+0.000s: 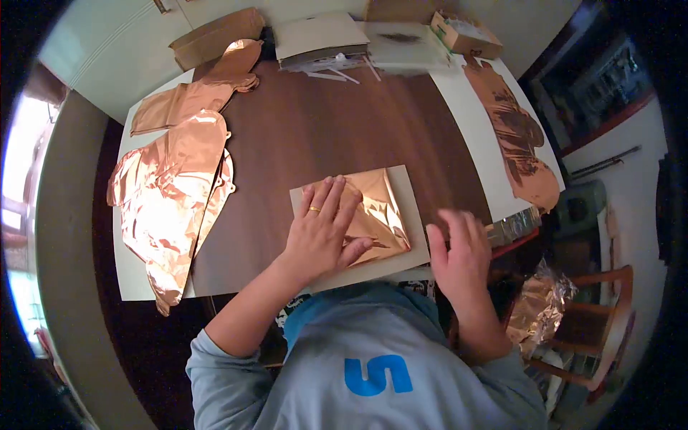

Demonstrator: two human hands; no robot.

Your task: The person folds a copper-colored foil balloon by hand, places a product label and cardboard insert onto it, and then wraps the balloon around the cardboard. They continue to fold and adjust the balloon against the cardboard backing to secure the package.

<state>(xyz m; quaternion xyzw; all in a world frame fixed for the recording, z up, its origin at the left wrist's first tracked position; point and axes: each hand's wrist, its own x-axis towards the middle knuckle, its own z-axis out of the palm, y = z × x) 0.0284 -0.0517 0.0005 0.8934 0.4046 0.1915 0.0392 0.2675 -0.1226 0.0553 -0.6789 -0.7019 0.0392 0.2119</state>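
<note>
A folded copper-coloured foil balloon (pixel 381 209) lies on a pale cardboard sheet (pixel 414 228) near the table's front edge. Flat on the foil's left part rests my left hand (pixel 322 233), fingers stretched forward and thumb out to the side, covering some of it. My right hand (pixel 459 247) is to the right of the cardboard, apart from it. Its thumb and fingers are spread and slightly blurred, with nothing visible in them.
Flat copper foil balloons (pixel 168 201) lie piled on the left; another foil piece (pixel 512 136) lies along the right edge. Cardboard boxes (pixel 319 39) and a small open box (pixel 466 34) stand at the back. Crumpled foil (pixel 537 308) sits by a wooden chair (pixel 609 322).
</note>
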